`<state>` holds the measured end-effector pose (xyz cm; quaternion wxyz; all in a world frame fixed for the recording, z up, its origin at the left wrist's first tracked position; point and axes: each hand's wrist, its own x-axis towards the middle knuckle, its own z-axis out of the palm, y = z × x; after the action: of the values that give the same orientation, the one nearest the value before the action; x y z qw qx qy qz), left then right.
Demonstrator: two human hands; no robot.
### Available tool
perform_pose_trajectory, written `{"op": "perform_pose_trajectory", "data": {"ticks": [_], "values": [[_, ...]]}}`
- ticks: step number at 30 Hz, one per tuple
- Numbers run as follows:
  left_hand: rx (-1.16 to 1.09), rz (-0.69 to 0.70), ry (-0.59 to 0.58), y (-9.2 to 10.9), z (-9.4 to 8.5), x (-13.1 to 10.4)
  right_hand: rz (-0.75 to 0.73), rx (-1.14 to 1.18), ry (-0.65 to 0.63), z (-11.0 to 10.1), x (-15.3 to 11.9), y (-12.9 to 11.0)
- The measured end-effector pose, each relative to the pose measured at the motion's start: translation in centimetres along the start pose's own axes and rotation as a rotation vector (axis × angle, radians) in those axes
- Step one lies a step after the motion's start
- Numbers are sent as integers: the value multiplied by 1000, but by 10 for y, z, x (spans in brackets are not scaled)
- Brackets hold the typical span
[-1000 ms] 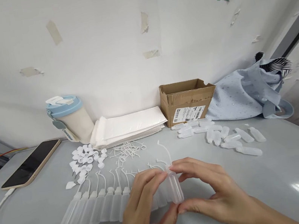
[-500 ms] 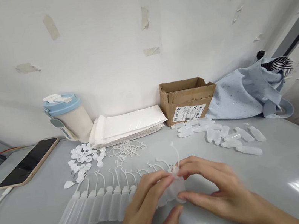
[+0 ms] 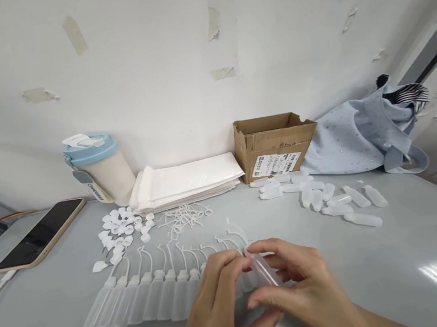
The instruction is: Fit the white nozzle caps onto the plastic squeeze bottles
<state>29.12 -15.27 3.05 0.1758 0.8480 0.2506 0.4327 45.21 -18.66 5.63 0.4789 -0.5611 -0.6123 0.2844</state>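
Observation:
A small translucent plastic bottle (image 3: 265, 272) is tilted between my hands, its neck end pointing up and away to the left. My right hand (image 3: 305, 283) is closed around it, with the index finger at the neck. At the same end, the fingertips of my left hand (image 3: 218, 308) press against the bottle from the left, the thumb lower down. A thin bent tube (image 3: 236, 230) rises just behind the neck. Beside and partly behind my left hand lies a row of similar bottles (image 3: 152, 297) with thin bent tubes sticking out of their tops.
Farther back are a pile of small white caps (image 3: 118, 230), loose thin tubes (image 3: 185, 216) and scattered bottles (image 3: 337, 200). Along the wall stand a tumbler (image 3: 107, 174), white envelopes (image 3: 187, 177), an open cardboard box (image 3: 274, 143) and a light-blue bag (image 3: 352, 135). A charging phone (image 3: 41, 235) lies left.
The bottle has gone from nearly upright to tilted, its base swinging right. My right hand has shifted left and wrapped further around it. The left fingertips stay at the neck.

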Motion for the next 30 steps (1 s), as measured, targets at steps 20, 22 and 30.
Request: {"op": "perform_pose_trajectory", "data": {"ticks": [20,22,30], "values": [[-13,-54,-25,-2,-17,7,-52,-66,-251,-30,15,4],[6,-76,-19,-3,-19,6,-10,-213,-255,-37,19,6],[54,-134,22,-3,-26,8,169,-418,-386,-46,25,19]]}}
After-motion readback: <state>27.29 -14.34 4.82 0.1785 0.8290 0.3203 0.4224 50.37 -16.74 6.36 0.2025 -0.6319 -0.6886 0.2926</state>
